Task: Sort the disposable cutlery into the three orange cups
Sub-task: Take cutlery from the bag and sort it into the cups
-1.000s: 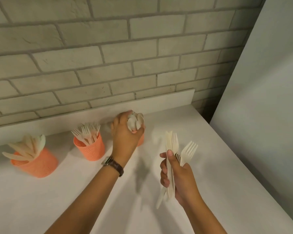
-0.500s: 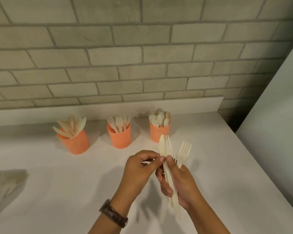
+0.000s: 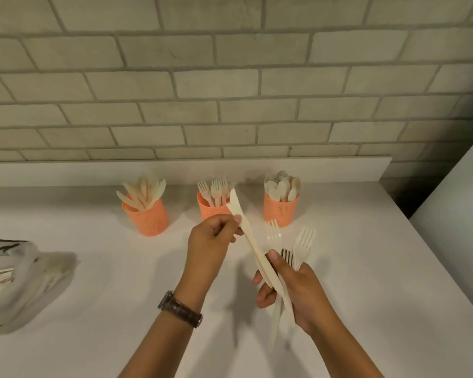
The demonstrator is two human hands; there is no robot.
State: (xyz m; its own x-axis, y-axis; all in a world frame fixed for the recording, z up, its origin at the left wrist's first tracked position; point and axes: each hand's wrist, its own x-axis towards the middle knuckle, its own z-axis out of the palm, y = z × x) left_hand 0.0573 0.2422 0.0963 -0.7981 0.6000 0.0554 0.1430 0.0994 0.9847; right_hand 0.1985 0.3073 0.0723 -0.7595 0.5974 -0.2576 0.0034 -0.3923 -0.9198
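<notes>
A second ago the left hand (image 3: 210, 244) was at the spoon cup (image 3: 281, 211), the one right of the fork cup (image 3: 210, 212). Half a second ago it came back to the bundle, and now it draws one knife (image 3: 251, 242) out of it. We read this as follows: the spoon is delivered, and the next piece to sort is this knife. The knife is in the air in front of the fork cup, tilted, and in this view its tip overlaps the right rim of that cup. Its lower part is still among the handles in the right hand (image 3: 301, 293), so it is not yet free. The fingers (image 3: 230, 227) of the left hand pinch the knife near the blade, between thumb and forefinger, and the other fingers are curled below. The fingers of the right hand are curled round the rest of the bundle, with the thumb lying along the knife. Some forks (image 3: 304, 241) stand up from this hand, in front and to the right of the fork cup, and at least one more handle hangs below it. The knife cup (image 3: 148, 218) stands left of the fork cup, and all three cups already hold pieces of their own kind. In our judgement the knife must slide fully free and then travel left, past the fork cup. The risk is that the forks shift in the right hand as it leaves. A pale bag (image 3: 17, 279) lies on the surface (image 3: 380, 268) far left of the fork cup and seems to contain more cutlery, so the sorting is probably not near its end.
</notes>
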